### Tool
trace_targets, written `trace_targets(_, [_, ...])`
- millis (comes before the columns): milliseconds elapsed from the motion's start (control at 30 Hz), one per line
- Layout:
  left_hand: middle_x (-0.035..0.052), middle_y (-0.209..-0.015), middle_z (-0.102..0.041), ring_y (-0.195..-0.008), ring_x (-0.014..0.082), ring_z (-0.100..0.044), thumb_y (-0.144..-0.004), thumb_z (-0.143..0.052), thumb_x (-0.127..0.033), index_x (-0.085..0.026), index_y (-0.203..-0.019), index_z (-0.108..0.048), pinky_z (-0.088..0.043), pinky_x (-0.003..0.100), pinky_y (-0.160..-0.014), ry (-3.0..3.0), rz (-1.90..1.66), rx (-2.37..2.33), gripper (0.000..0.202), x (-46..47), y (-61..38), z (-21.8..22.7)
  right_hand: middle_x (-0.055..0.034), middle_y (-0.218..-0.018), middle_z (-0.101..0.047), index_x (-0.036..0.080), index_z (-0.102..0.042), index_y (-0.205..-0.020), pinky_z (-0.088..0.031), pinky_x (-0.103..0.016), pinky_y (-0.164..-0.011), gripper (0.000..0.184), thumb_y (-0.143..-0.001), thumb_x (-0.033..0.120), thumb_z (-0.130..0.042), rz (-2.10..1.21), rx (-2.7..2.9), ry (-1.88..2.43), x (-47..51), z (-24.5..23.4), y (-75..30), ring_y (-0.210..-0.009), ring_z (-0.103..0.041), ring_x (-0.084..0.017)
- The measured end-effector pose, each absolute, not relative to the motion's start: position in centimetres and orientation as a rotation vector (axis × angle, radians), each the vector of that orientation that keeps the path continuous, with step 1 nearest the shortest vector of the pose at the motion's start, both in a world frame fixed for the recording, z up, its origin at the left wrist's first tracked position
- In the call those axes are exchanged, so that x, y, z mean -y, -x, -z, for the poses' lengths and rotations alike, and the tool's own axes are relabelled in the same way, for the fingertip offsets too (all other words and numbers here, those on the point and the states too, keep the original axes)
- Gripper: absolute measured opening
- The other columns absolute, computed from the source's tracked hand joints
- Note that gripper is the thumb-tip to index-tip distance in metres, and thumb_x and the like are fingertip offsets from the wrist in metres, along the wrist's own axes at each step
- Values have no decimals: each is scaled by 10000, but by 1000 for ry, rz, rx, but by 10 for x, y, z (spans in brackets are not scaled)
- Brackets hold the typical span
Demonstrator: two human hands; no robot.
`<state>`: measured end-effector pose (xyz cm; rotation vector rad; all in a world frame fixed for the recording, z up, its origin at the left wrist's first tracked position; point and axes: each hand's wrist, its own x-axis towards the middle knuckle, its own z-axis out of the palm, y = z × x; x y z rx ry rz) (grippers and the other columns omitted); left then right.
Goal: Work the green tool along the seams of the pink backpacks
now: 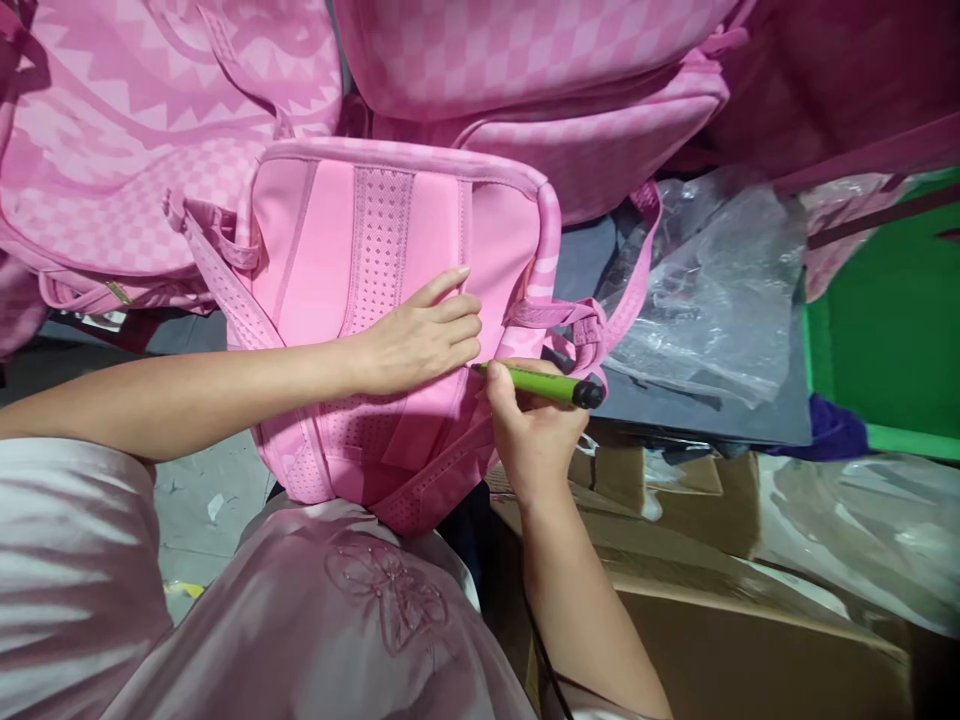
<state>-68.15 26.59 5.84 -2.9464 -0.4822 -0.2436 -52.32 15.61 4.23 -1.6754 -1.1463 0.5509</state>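
Note:
A pink backpack (322, 240) leans against my lap with its padded back panel facing up and its shoulder straps hanging at both sides. My left hand (424, 340) lies flat across the panel, fingers stretched toward the seam on its right. Close beside those fingertips, my right hand (536, 430) grips a green marker pen (551, 384) with a black end. The pen's dark tip points left at the panel's right seam, near or touching the fabric; the exact contact is too small to tell.
More pink checkered backpacks (540, 60) stand at the back, another backpack (150, 130) at the left. To the right, clear plastic bags (712, 290) lie on a dark surface, beside a green bin (892, 330). Open cardboard boxes (750, 640) sit lower right.

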Motion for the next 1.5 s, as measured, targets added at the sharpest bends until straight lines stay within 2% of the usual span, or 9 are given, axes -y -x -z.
trace_targets(233, [46, -903, -728, -896, 207, -618, -923, -632, -321, -198, -907, -679, -394, 378, -904, 3007, -34, 113, 133, -307, 666, -97, -58, -787, -731, 191, -717, -883, -564, -344, -648, 216, -898, 402, -676, -613, 1228, 1651, -152, -40, 514, -672, -683, -199])
trace_targets(433, [70, -869, -760, -867, 233, -678, -861, -688, -275, -178, -891, -707, -392, 365, -766, 2896, -256, 372, 104, -289, 670, -166, -114, -1206, -732, 211, -681, -1246, -533, -466, -989, 314, -949, 306, -642, -324, 1345, 1393, -139, -58, 529, -1101, -693, -259])
trace_targets(633, [54, -733, -719, -693, 224, -650, -873, -681, -362, -174, -835, -681, -343, 344, -631, 2871, 161, 888, 192, -178, 721, -240, -49, -1099, -770, 312, -595, -1323, -460, -525, -1081, 425, -922, 185, -654, 103, 1674, 1024, -117, -125, 543, -982, -741, -252])
trace_targets(800, [27, -736, -721, -628, 160, -619, -926, -640, -499, -169, -831, -689, -322, 282, -552, 3071, 179, 1362, 347, -164, 758, -191, -37, -1017, -783, 276, -631, -1217, -523, -457, -970, 305, -931, 171, -623, -34, 1912, 847, -136, -107, 553, -858, -750, -212])
trace_targets(933, [68, -1015, -759, -960, 194, -661, -1011, -502, -285, -188, -1033, -719, -454, 312, -830, 2985, 412, 1071, 239, -189, 779, -145, -47, -948, -774, 247, -637, -1202, -531, -410, -850, 335, -903, 94, -619, -87, 1926, 809, -155, -74, 563, -797, -722, -199])
trace_targets(1033, [138, -1377, -623, -1270, 281, -525, -963, -577, -321, -176, -1371, -569, -405, 410, -1022, 2804, 586, 1070, 434, -206, 779, -142, -64, -942, -761, 239, -628, -1203, -522, -420, -851, 376, -872, 61, -636, -75, 1945, 796, -153, -71, 570, -811, -702, -212])
trace_targets(1133, [182, -1427, -559, -1273, 330, -502, -866, -693, -320, -122, -1508, -405, -403, 430, -1010, 2828, 277, 1295, 731, -234, 767, -138, -78, -928, -738, 229, -632, -1170, -534, -417, -815, 335, -870, 79, -632, -160, 1942, 819, -144, -72, 577, -825, -683, -224])
trace_targets(1333, [199, -1451, -524, -1291, 357, -491, -846, -705, -370, -132, -1570, -292, -380, 467, -1032, 2861, -59, 1309, 867, -276, 748, -106, -84, -997, -747, 231, -642, -1169, -549, -416, -814, 228, -952, 271, -581, -460, 2011, 987, -144, -61, 564, -911, -702, -247])
trace_targets(1500, [210, -1685, -154, -1537, 412, -183, -758, -781, -504, -189, -1623, -63, -175, 628, -1185, 2895, 22, 1017, 1167, -268, 751, -95, -57, -931, -757, 220, -575, -1203, -574, -336, -691, 309, -928, 356, -611, -601, 1752, 1287, -159, -53, 553, -796, -731, -217])
